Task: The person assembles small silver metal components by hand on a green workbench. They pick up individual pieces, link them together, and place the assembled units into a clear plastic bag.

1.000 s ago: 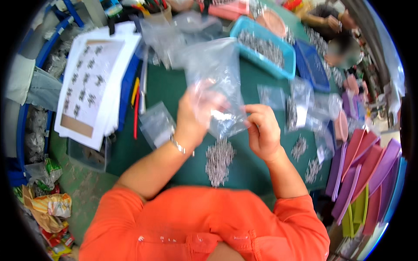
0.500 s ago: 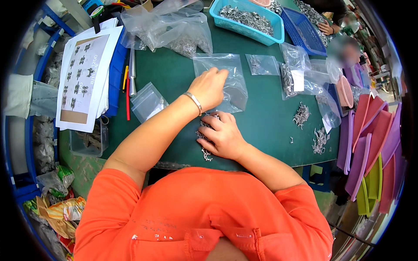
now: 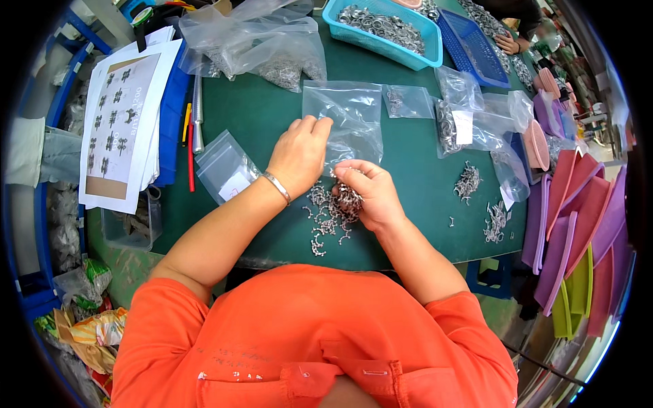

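A clear plastic bag (image 3: 354, 102) lies flat on the green table, its near end reaching down between my hands. My left hand (image 3: 299, 153), with a metal bangle at the wrist, is closed at the bag's left edge; its fingertips are partly hidden. My right hand (image 3: 374, 194) is closed around a clump of small silvery metal pieces (image 3: 347, 202) at the bag's near end. Beneath and left of that clump, a loose pile of the same pieces (image 3: 320, 214) spreads over the table.
Left are a zip bag (image 3: 228, 166), pens (image 3: 190, 153) and printed sheets (image 3: 126, 129). Behind stand filled plastic bags (image 3: 258, 54), a light-blue basket of metal rings (image 3: 388, 34) and a dark-blue basket (image 3: 469, 51). Metal piles (image 3: 468, 182) and colourful bins (image 3: 578, 231) lie right. A co-worker's hand (image 3: 507, 44) shows far right.
My left hand has shifted left to the bag's edge. My right hand has gathered up a clump of metal pieces and lifted it toward the bag, uncovering the loose pile.
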Tool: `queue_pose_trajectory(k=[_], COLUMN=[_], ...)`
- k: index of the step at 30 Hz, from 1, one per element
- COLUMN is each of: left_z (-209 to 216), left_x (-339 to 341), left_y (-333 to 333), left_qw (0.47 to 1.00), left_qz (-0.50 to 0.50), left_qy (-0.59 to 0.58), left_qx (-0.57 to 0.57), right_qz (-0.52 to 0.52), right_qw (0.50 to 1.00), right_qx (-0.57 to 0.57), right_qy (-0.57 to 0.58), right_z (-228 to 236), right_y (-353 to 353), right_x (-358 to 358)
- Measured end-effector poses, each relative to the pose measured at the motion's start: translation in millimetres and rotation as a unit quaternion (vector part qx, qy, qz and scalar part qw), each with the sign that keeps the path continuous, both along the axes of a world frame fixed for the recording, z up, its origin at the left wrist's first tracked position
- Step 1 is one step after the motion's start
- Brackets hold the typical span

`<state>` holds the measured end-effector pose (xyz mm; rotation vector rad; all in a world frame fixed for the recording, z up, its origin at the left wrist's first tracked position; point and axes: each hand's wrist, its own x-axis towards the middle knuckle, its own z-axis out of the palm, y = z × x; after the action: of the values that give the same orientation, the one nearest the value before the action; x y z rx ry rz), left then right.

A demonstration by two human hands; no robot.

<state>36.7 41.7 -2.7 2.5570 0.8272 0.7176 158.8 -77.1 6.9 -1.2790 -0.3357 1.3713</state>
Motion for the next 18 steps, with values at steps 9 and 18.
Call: queue_pose_trajectory(k=[9,18], left_z=[9.4,29.2], left_x=[21.8,24.3], left_y=[1.0,23.5], left_qw=[0.992,0.995], left_qz=[-0.022,0.022], left_qy=[-0.105,0.012], left_qx=[-0.06,-0.092], right_qz=[-0.173,-0.223], right_qw=[0.932,0.903], right_qx=[0.012,0.153], right_qy=[0.317,0.334], right_z=[-0.1,2.7], right_y=[43.2,92.5], right_x=[11.2,15.0])
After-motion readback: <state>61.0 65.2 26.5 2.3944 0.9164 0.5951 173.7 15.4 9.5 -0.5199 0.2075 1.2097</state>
